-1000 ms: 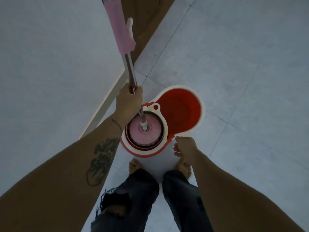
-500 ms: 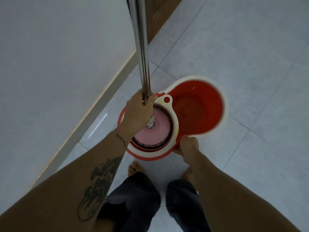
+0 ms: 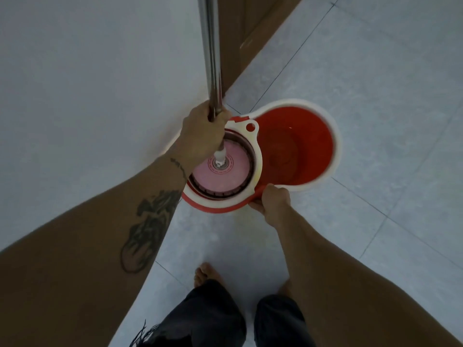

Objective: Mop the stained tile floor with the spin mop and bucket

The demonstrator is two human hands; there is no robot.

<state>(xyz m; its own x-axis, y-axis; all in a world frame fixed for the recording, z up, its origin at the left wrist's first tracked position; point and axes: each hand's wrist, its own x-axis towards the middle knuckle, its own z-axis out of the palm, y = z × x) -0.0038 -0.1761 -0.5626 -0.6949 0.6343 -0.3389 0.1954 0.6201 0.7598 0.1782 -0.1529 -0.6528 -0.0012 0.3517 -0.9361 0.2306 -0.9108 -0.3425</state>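
Since a second ago the right hand [image 3: 273, 200] has gone from hanging free above the feet to gripping the near rim of the bucket [image 3: 335, 136], and the pink sleeve on the mop handle [image 3: 211, 58] has slid out of view, leaving only bare metal pole. Fingers of that right hand curl under the red rim and are mostly hidden; only the knuckles and thumb side show. The left hand [image 3: 203, 135] is wrapped tightly round the handle just above the spinner basket, and it covers the basket's far-left edge. The pink mop head [image 3: 223, 172] sits flat inside the basket, its strands out of sight beneath the disc. The handle's top runs off the upper edge of the frame. Whether the red washing side of the bucket holds water is hard to say; a small glint shows on it. The bucket stands on the tile floor [image 3: 375, 71] close against the white wall [image 3: 87, 83], beside a brown door frame [image 3: 248, 33]. Open tiles stretch to the right and behind the two bare feet [image 3: 205, 275].
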